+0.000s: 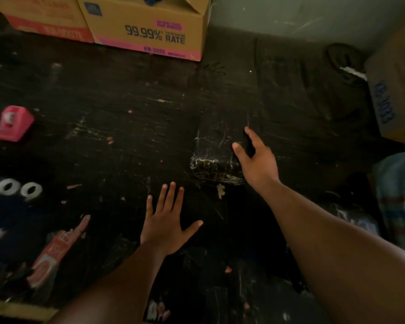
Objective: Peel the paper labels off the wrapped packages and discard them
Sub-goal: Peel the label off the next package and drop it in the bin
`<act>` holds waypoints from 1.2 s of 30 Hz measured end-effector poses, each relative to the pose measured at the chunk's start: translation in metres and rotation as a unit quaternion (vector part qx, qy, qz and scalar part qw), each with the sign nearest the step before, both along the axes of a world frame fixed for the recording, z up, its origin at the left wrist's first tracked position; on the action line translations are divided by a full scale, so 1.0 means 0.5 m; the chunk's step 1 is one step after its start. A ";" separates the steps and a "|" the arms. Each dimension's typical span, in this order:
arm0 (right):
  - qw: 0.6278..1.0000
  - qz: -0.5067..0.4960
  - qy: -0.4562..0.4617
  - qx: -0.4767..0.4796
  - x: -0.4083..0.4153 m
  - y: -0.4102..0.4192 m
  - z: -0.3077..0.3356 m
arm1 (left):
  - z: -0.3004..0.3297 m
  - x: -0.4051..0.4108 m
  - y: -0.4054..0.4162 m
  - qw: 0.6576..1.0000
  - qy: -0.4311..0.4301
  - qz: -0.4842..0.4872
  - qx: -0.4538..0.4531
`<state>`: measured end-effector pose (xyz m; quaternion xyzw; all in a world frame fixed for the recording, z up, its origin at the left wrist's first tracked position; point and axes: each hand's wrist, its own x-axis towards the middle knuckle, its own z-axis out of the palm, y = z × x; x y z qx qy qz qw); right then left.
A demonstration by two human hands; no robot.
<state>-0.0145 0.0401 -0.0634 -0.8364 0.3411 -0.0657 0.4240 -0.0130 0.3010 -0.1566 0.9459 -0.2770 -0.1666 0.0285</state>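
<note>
- The left hand [166,220] is seen nearest, fingers spread and palm down over the dark floor [117,136], nothing held.
- Just beyond, the right hand [255,160] is laid loosely, uncurled, on the right edge of a black wrapped package [216,150] lying mid-floor.
- A scrap of paper [221,190] is seen just beside the package's near edge.
- Farthest, a cardboard box [150,29] is set against the wall.
</note>
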 end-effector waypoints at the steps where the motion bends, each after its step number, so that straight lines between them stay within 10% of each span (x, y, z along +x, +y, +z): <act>1: 1.000 -0.006 -0.011 -0.001 -0.003 0.008 0.007 | 0.000 0.000 0.000 1.000 0.001 -0.003 0.002; 18: 0.979 -0.044 -0.133 0.147 -0.340 0.162 -0.048 | -0.032 -0.143 0.107 0.997 -0.061 0.003 -0.050; 36: 0.988 0.013 0.154 -0.016 -0.423 0.214 -0.056 | -0.037 -0.162 0.107 0.997 -0.052 0.022 -0.049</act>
